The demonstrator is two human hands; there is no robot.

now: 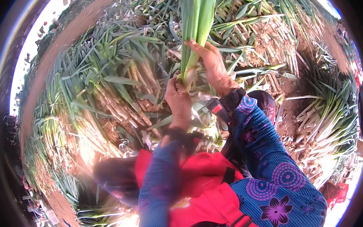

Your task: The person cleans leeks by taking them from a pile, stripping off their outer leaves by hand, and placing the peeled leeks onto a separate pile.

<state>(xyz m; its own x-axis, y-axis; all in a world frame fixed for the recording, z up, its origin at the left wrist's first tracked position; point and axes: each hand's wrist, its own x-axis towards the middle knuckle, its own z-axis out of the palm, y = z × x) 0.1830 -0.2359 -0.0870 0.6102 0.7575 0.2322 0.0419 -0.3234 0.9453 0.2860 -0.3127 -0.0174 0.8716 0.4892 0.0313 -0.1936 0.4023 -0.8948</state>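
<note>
A leek [199, 27] with broad green leaves stands in front of me, its leaves pointing away and its pale stem toward me. My right hand [216, 68] is closed around the right side of the stem, thumb lying along it. Lower down on the left, my left hand [178, 98] has its fingers closed in a pinch on a leaf at the stem's side. The stem's lower end is partly hidden by my hands and blurred. Loose peeled leaves [212, 130] lie below my hands.
Piles of leeks with roots lie on the left [109, 100], and more leeks [271, 38] lie at the upper right. Another heap of leeks [325, 120] rests on the right, beside brown soil [286, 94]. My knees and red apron [208, 204] are close below.
</note>
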